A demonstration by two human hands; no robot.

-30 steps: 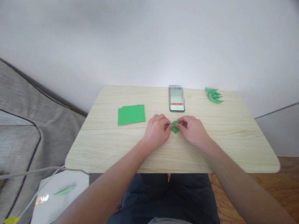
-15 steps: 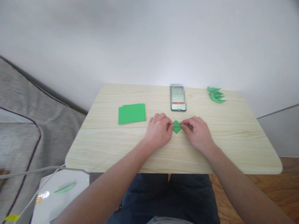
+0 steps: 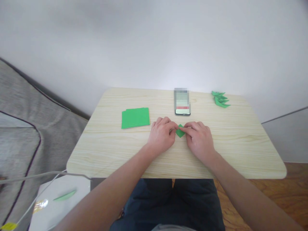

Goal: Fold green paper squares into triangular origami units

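Observation:
A small folded piece of green paper (image 3: 180, 132) lies diamond-shaped on the table between my hands. At its left corner, the fingertips of my left hand (image 3: 162, 133) are closed on the paper. My right hand (image 3: 200, 138) lays its index fingertip across the upper part of the paper, with the thumb bent in at the right corner and the other fingers curled. Both hands partly cover the paper's side corners. Just beyond stands no tool; a phone (image 3: 182, 102) with a lit, blurred screen lies behind the paper.
A stack of green paper sheets (image 3: 136, 118) sits left of my hands on the wooden table (image 3: 101, 154). Several folded green paper pieces (image 3: 220, 99) are grouped at the back right. Lower left, a green strip (image 3: 64, 195) rests on a white surface (image 3: 48, 213), with cables nearby.
My right index finger has moved left from the paper's right corner onto its upper part. The left hand keeps its hold. The whole view has shifted slightly.

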